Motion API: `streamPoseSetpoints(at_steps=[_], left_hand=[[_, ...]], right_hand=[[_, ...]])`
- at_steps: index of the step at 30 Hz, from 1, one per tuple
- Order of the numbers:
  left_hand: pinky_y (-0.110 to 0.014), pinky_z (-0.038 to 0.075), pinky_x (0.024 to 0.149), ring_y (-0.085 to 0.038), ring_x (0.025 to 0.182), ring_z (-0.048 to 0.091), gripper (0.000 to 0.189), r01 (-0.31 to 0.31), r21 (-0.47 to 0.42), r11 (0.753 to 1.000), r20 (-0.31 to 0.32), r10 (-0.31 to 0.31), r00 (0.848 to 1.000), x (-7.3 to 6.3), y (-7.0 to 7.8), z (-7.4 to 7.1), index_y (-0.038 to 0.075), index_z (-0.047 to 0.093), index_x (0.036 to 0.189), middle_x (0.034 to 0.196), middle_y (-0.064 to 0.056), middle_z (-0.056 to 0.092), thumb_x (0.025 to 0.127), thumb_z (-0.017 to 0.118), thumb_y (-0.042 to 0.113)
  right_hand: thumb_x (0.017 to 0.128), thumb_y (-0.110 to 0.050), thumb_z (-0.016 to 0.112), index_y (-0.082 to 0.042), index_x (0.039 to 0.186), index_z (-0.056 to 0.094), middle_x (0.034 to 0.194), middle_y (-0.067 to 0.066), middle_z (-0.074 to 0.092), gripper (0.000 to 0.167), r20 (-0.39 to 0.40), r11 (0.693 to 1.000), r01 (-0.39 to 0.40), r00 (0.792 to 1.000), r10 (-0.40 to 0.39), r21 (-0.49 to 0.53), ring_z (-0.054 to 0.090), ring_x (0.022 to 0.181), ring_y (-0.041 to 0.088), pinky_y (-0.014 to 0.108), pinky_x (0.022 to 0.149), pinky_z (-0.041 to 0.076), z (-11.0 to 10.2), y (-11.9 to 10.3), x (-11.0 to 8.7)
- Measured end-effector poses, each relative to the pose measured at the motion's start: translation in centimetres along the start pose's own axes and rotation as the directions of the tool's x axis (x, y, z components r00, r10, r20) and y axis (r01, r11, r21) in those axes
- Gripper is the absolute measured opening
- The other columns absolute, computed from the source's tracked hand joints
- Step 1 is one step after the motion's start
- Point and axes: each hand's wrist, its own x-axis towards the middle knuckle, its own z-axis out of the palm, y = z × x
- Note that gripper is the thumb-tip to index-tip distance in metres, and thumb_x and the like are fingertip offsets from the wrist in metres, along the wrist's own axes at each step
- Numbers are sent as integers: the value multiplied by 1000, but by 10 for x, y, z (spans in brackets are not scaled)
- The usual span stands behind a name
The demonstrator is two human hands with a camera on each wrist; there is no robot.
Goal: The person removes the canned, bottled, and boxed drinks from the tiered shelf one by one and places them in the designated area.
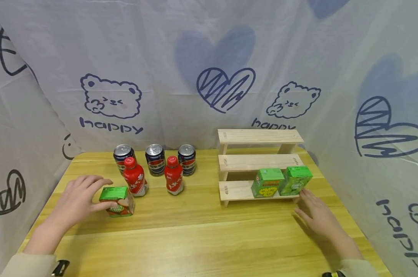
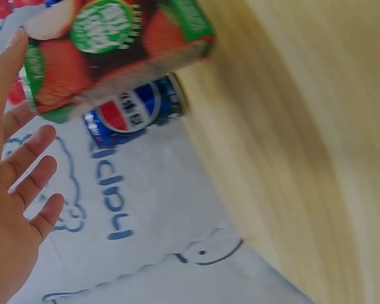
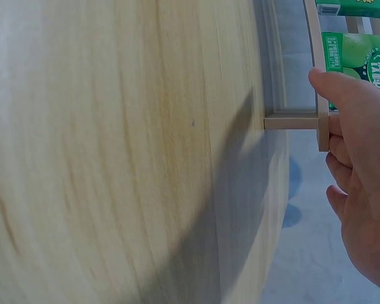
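My left hand [image 1: 81, 198] is spread around the left end of a juice box [image 1: 118, 204] with a green top and red apple-like pictures. Its thumb overlaps the front face and the fingertips arch over the back corner; in the left wrist view the other fingers stand away from the box [image 2: 107, 50]. My right hand [image 1: 316, 215] is at the right end of the lowest tier of a wooden shelf [image 1: 238, 190]. Its fingertips are right by a green juice box [image 1: 295, 181], and the thumb overlaps the shelf edge [image 3: 320, 95]. Beside that box stands a green carton [image 1: 268, 182] with yellow flowers.
Two red bottles [image 1: 135, 177] [image 1: 174, 176] stand right of the left hand's box. Behind them are three dark blue cans [image 1: 124, 154] [image 1: 155, 159] [image 1: 187, 159]. The wooden table [image 1: 195, 246] meets a printed cloth [image 1: 171, 69] at the back and sides.
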Motion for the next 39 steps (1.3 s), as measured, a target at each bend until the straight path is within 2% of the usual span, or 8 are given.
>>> streamPoseSetpoints(at_steps=[4, 9, 12, 17, 24, 29, 35, 39], left_hand=[[-53, 42, 80, -34, 103, 55, 63, -26, -7, 1000, -58, 25, 998, 6, 11, -10, 15, 67, 111, 109, -9, 65, 59, 86, 45], [-54, 42, 87, -34, 107, 55, 64, -52, -12, 999, -88, 51, 995, 16, 28, -23, 15, 68, 113, 112, -9, 65, 60, 84, 47], [-55, 42, 89, -34, 106, 55, 62, -86, -19, 996, -107, 83, 991, 24, 39, -30, 14, 68, 112, 111, -9, 66, 65, 81, 52], [-53, 43, 87, -32, 105, 55, 65, -131, -32, 991, -132, 126, 983, 36, 56, -36, 13, 68, 111, 110, -10, 66, 81, 58, 70], [-51, 41, 91, -29, 109, 52, 57, -162, -68, 984, -135, 152, 979, 58, 81, -42, 14, 69, 113, 113, -7, 64, 80, 67, 61], [-48, 43, 85, -29, 105, 54, 67, -233, -78, 969, -187, 215, 958, 77, 99, -40, 13, 70, 110, 108, -7, 65, 89, 43, 71], [-48, 42, 91, -29, 107, 53, 53, -279, -81, 957, -173, 262, 949, 95, 117, -35, 16, 68, 112, 110, -6, 64, 82, 66, 59], [-47, 43, 90, -28, 108, 53, 52, -322, -95, 942, -189, 301, 935, 107, 129, -29, 16, 68, 112, 112, -5, 64, 80, 70, 57]], right_hand=[[99, -41, 52, 9, 147, 32, 155, 29, 24, 71, 0, 1000, -2, 1000, 2, 9, 26, 142, 48, 58, 117, 16, 0, 0, 0], [99, -41, 51, 8, 147, 31, 156, 29, 24, 71, -4, 1000, 1, 1000, -1, 7, 26, 142, 48, 57, 118, 15, 0, -1, 0], [99, -40, 52, 8, 147, 31, 156, 29, 24, 71, -4, 1000, 0, 1000, 0, 5, 26, 142, 48, 56, 119, 14, 0, 0, 1], [99, -40, 51, 9, 146, 32, 155, 29, 25, 71, -8, 1000, 6, 1000, -6, 2, 26, 142, 49, 55, 119, 13, 1, 0, 1], [100, -40, 51, 9, 146, 31, 155, 30, 25, 71, -11, 1000, 12, 1000, -12, -1, 27, 141, 49, 54, 119, 14, 1, 0, 0], [99, -39, 52, 9, 146, 32, 155, 29, 26, 70, -12, 1000, 18, 1000, -18, -2, 28, 141, 49, 58, 116, 19, 1, 2, 0], [99, -39, 52, 9, 146, 32, 154, 30, 26, 70, -19, 1000, 21, 1000, -21, -7, 28, 141, 49, 56, 118, 16, 3, 4, 0], [99, -39, 52, 10, 146, 32, 154, 30, 27, 70, -26, 1000, 25, 999, -25, -6, 28, 140, 49, 52, 121, 11, 4, 4, 0]])
